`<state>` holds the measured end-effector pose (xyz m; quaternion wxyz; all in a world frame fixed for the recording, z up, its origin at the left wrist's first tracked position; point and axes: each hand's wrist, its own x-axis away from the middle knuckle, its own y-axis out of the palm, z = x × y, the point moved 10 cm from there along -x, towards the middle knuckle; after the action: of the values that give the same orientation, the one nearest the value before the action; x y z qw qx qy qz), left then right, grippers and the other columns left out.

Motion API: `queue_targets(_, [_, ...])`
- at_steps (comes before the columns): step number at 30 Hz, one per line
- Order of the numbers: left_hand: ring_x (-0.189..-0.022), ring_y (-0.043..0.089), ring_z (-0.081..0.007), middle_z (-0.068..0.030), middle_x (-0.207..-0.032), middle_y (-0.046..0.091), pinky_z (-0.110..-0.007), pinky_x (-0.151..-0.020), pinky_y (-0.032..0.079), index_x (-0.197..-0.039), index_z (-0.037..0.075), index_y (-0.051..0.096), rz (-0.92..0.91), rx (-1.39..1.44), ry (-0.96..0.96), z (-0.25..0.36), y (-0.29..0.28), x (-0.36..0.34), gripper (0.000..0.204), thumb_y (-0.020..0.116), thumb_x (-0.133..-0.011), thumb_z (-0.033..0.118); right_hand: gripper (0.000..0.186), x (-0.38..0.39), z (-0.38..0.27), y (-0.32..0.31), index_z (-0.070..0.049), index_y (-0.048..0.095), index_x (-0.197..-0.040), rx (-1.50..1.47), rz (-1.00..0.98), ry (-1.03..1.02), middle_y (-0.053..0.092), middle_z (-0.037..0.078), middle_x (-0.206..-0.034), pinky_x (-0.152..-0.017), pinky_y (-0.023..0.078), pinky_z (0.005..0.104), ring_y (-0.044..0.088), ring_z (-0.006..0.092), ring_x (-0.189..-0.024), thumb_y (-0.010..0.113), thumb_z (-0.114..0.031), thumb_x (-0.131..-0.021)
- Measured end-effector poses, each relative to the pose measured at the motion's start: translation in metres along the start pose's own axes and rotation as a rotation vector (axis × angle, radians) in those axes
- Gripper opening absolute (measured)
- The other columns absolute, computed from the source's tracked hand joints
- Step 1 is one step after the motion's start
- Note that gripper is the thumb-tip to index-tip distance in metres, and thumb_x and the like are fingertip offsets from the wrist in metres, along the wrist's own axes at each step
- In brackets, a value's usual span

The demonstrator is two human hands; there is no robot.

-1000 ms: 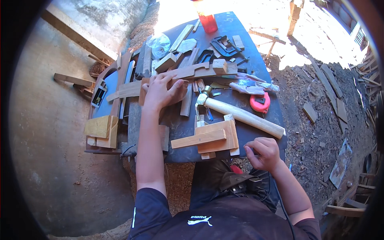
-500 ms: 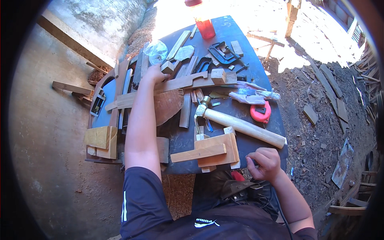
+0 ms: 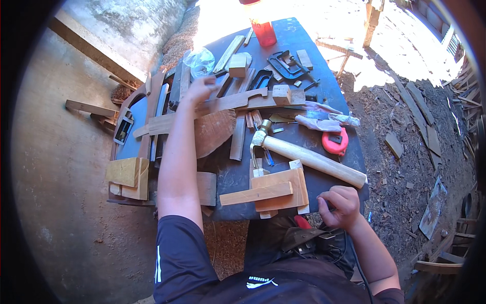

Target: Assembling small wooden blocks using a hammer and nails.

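My left hand (image 3: 201, 90) reaches far over the table, above the long curved wooden piece (image 3: 223, 103). Its fingers are smeared by motion. To its right and a little farther off is a wooden block (image 3: 238, 66), apart from the hand and over a pale flat piece. Near the table's front edge my right hand (image 3: 340, 206) is loosely curled, with nothing visible in it. The closest thing to it is a small wooden assembly (image 3: 280, 188) with a narrow strip (image 3: 256, 193) lying across. Behind that lies a claw hammer (image 3: 309, 158) with a pale wooden handle.
A pink tape measure (image 3: 335, 141) lies by the right edge, next to a crumpled cloth (image 3: 318, 123). Black clamps (image 3: 286, 66), a clear plastic bag (image 3: 199, 62) and a red container (image 3: 265, 34) are at the far side. Stacked wood pieces (image 3: 126, 175) sit at the left corner.
The wooden block that was at my left fingers is now farther away and to the right, out of the hand. My right hand has barely moved.
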<state>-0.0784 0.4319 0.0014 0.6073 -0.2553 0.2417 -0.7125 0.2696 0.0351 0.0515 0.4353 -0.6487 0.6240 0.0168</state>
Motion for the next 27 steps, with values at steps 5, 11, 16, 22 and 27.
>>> queue_targets(5, [-0.106,0.075,-0.0298,-0.0181,-0.111,0.078,-0.040,-0.098,0.057,-0.110,0.005,0.081,-0.002,-0.628,-0.112,0.012,0.018,0.011,0.040,0.081,-0.084,0.035,0.006,0.003,0.005,-0.001,-0.004,0.068,-0.078,0.020,-0.006,0.029,0.058,0.007,-0.061,-0.049,0.048,0.0368,0.059,0.0254,-0.051,0.074,-0.003,-0.077])
queue_targets(11, [-0.099,0.075,-0.0345,-0.0201,-0.103,0.078,-0.043,-0.094,0.058,-0.103,0.009,0.082,0.092,-0.652,-0.020,0.032,-0.006,0.024,0.030,0.079,-0.085,0.033,0.006,0.001,0.004,0.001,-0.005,0.067,-0.078,-0.018,0.018,0.037,0.056,0.008,-0.060,-0.048,0.047,0.0373,0.058,0.0257,-0.050,0.073,-0.004,-0.078])
queue_targets(16, [-0.099,0.076,-0.0327,-0.0193,-0.103,0.078,-0.043,-0.093,0.058,-0.104,0.006,0.081,0.228,-0.527,0.119,0.074,-0.031,0.037,0.031,0.079,-0.086,0.031,0.006,0.004,0.007,-0.002,-0.005,0.067,-0.077,0.004,0.009,0.048,0.056,0.008,-0.061,-0.049,0.048,0.0375,0.059,0.0258,-0.051,0.073,-0.003,-0.079])
queue_targets(22, [-0.105,0.074,-0.0230,-0.0171,-0.119,0.076,-0.034,-0.091,0.058,-0.127,-0.002,0.069,0.289,-0.082,0.205,0.087,-0.070,0.041,0.049,0.084,-0.090,0.025,0.007,0.002,0.006,0.000,-0.005,0.067,-0.078,-0.018,0.014,0.051,0.057,0.008,-0.061,-0.049,0.048,0.0378,0.059,0.0258,-0.051,0.073,-0.003,-0.079])
queue_targets(27, [-0.109,0.072,-0.0204,-0.0160,-0.128,0.072,-0.031,-0.092,0.058,-0.137,-0.001,0.062,0.259,-0.016,0.200,0.107,-0.074,0.053,0.061,0.086,-0.090,0.028,0.006,0.004,0.007,-0.001,-0.005,0.067,-0.078,-0.006,0.015,0.055,0.057,0.008,-0.062,-0.050,0.048,0.0377,0.059,0.0259,-0.051,0.073,-0.003,-0.079])
